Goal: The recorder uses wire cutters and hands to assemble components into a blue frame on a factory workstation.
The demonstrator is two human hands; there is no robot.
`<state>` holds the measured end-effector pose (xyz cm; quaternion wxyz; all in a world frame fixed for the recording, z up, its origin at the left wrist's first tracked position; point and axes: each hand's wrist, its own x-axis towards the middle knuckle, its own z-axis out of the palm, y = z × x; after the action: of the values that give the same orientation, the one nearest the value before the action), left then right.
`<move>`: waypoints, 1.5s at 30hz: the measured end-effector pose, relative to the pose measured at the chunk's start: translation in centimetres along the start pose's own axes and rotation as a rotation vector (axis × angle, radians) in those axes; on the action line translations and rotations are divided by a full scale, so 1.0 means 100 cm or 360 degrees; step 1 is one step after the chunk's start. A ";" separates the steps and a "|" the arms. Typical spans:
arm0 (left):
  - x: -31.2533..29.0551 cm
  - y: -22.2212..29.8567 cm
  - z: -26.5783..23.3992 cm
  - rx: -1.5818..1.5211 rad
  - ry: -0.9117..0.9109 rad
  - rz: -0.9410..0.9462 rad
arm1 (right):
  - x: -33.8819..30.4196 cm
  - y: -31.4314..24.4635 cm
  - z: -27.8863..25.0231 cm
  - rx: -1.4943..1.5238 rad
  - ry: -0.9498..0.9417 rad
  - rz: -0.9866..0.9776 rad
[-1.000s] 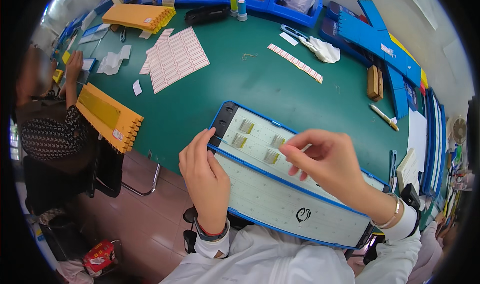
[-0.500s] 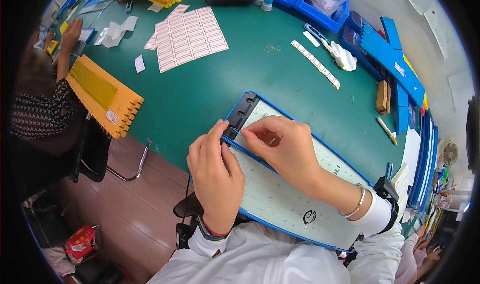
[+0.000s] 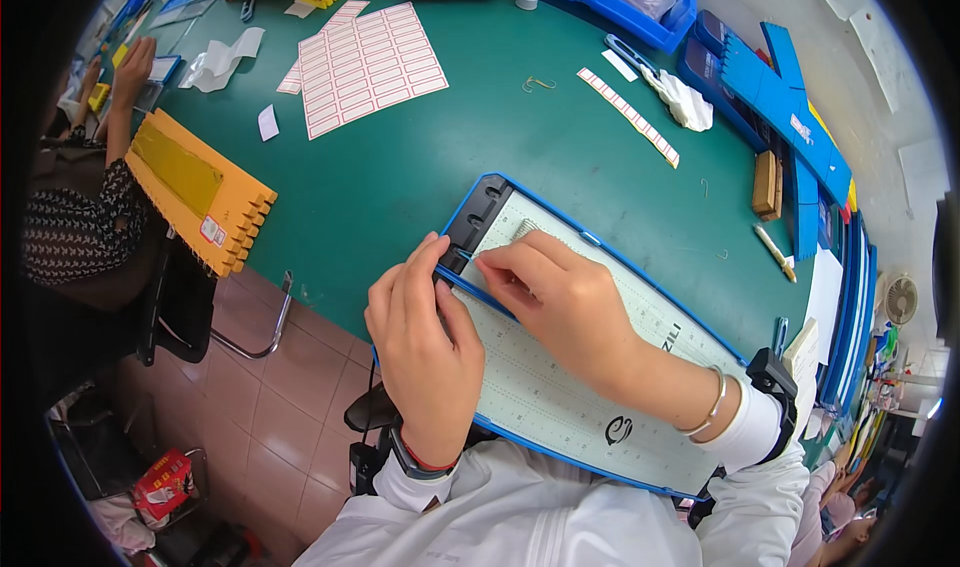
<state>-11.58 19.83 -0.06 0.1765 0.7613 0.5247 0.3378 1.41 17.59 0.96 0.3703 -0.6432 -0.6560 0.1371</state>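
A long, flat case (image 3: 560,407) with blue rims and pale, ruled inner faces lies aslant on my lap and the table edge. Across its far end runs a black strip (image 3: 468,229) with round notches. My left hand (image 3: 425,337) rests against that end, its fingers stretched out and its thumb apart, fingertips at the blue rim. Just right of it, my right hand (image 3: 560,297) pinches a thin light-blue piece (image 3: 464,255), too small to name, over the black strip. The palm side of my right hand is hidden.
On the green table (image 3: 400,177) lie a label sheet (image 3: 370,67), a label strip (image 3: 630,117), a pen (image 3: 774,252) and a wooden block (image 3: 768,185). Blue bins (image 3: 640,7) stand at the back. Orange notched boards (image 3: 200,192) jut out left, near a co-worker's arm (image 3: 125,97).
The fingers of my right hand have shifted slightly left, toward my left hand. The table things sit a little farther left and higher in the picture.
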 end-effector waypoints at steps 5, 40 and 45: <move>0.000 -0.001 0.000 -0.0008 0.0007 0.0013 | 0.000 -0.001 -0.001 -0.0066 -0.0050 -0.0121; -0.001 0.002 0.003 -0.0023 0.0010 0.0037 | -0.002 -0.008 -0.014 0.0038 -0.0174 0.0220; -0.001 0.001 -0.003 0.0114 -0.0078 0.0077 | -0.022 -0.013 -0.048 -0.0632 -0.0419 -0.0039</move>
<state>-11.74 19.64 0.24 0.1538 0.7876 0.5134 0.3042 3.45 13.92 4.45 0.1495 -0.6720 -0.7204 0.0836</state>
